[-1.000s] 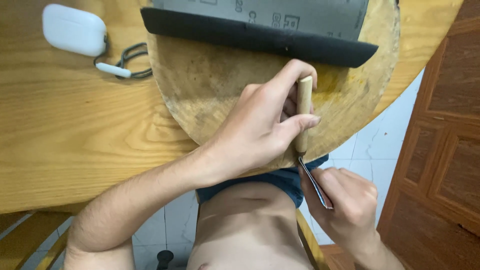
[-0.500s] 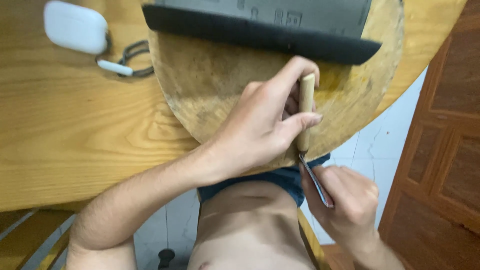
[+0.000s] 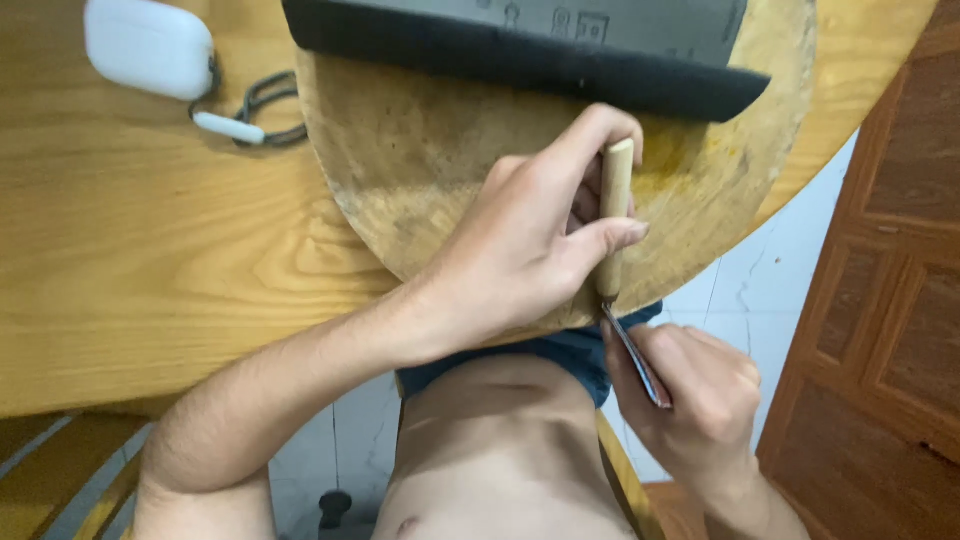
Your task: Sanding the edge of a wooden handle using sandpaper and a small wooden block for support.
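Below, wooden table (image 3: pixel 150 250), tiled floor (image 3: pixel 745 285) — left hand (image 3: pixel 530 250) grip clenches knife handle (image 3: pixel 614 215); right hand (image 3: pixel 690 400) pinches blade (image 3: pixel 636 357).

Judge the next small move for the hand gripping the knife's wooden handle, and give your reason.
Probably ease the left hand and knife back over the round wooden board: the blade tip hangs past the board's edge, touching the right hand above the lap.
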